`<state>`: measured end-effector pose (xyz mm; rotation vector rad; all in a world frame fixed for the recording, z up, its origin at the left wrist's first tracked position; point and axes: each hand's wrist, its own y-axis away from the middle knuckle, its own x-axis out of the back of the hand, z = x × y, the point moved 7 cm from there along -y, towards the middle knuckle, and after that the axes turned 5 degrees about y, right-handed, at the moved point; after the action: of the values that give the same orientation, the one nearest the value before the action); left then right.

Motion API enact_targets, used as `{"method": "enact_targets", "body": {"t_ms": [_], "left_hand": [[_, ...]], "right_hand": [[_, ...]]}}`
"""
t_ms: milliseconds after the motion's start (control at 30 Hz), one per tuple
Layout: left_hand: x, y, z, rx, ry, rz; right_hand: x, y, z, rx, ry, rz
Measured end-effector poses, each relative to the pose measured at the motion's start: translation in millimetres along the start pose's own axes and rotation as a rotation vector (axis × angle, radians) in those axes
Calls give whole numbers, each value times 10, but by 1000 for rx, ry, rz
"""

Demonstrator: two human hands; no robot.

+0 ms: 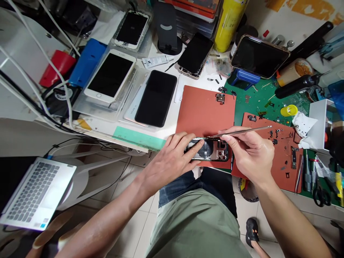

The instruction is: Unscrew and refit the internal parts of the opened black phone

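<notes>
An opened phone housing [220,154] lies lengthwise on the near edge of a reddish-brown mat [205,107]. My left hand [178,152] grips its left end, with the index finger resting over the inside. My right hand [248,154] pinches a thin metal tool [249,131], probably tweezers, whose tip touches the housing's far long edge. What lies right at the tip is too small to tell. Inside the housing a dark round pad and camera openings show.
A second mat [282,150] on the right carries small phone parts. Scissors [321,195] lie at the right edge. Beyond on the left are a black phone [156,98] and a white phone [110,76]; a propped phone [260,56] stands at the back right. A laptop [40,190] is lower left.
</notes>
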<state>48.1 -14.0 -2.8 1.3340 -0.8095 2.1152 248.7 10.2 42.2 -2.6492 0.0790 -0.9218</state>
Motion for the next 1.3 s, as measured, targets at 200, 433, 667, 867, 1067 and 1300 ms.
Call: {"method": "enact_targets", "body": {"t_ms": [200,433,667,867,1067,1300], "left_hand": [[-25,6,26,-10,-17,-1],[-78,36,31,-13,-54,-6],[-121,44,35,-36,-83,-23],[-129,54,22,-34,-57,-27],[-94,36,35,-43,-66,-9],[-92,35,32,-40,-76,-11]], "right_hand": [[-186,59,-80,88,36,-60],[-273,55,-145,165,95,-52],[-304,48,-126,202,99,-56],[-330,40,-111,209,77,-73],[-328,13,-119,217,62,-84],[-326,6,-104,220,36,-84]]}}
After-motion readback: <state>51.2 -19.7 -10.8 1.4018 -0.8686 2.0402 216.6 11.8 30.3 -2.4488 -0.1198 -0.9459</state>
